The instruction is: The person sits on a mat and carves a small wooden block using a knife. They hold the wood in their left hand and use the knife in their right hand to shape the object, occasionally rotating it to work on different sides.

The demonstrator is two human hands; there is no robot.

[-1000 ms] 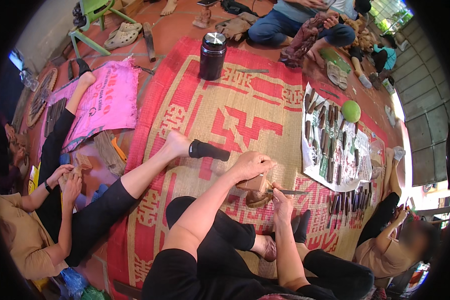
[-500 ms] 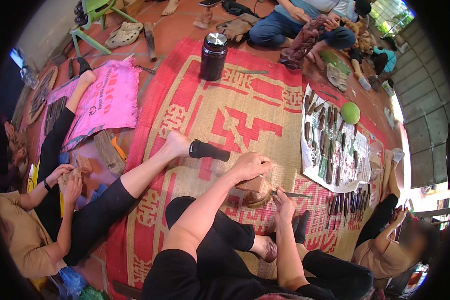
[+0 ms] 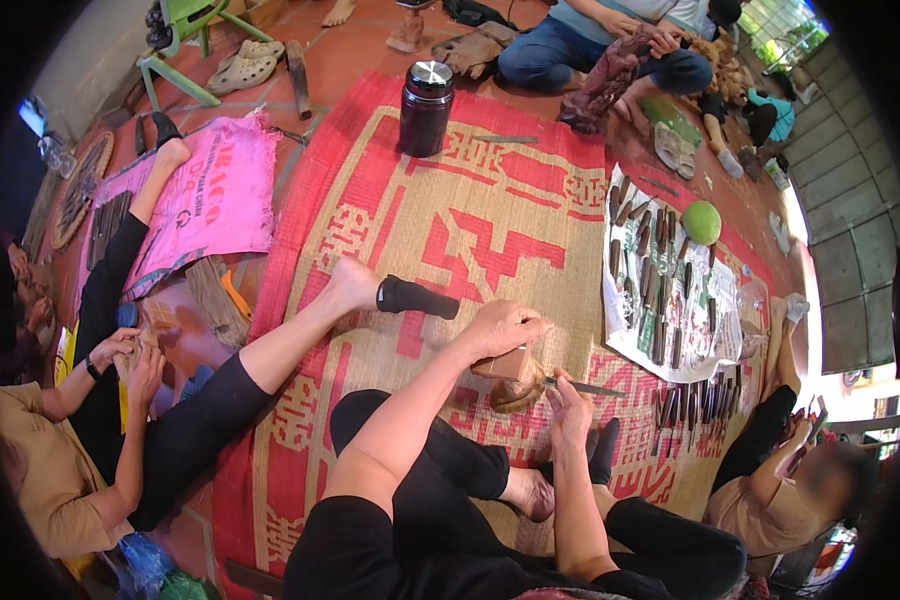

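In front of my lap, my left hand [image 3: 502, 330] is closed over the top of a small brown wood carving [image 3: 503, 364], which has a flat block-like side and a rounded lower end. From the right, my right hand [image 3: 569, 410] grips a slim, dark file-like tool [image 3: 600, 390]. One end of the tool lies against the carving by my thumb and fingers; the other points to the right. My fingers partly cover both things, so the exact contact is hidden. Below them is the red and straw-coloured woven mat [image 3: 530, 260].
Several wood-handled carving tools lie on a white sheet [image 3: 620, 325] at right, with more on the mat [image 3: 705, 405] below it. A green round fruit [image 3: 701, 223] sits at the sheet's edge. A dark flask [image 3: 426, 112] stands far off. A co-worker's leg [image 3: 300, 325] stretches in from the left.
The carving has turned slightly in my left hand, showing more of its rounded end. My right hand and the tool have barely moved. A co-worker at right has shifted their hands.
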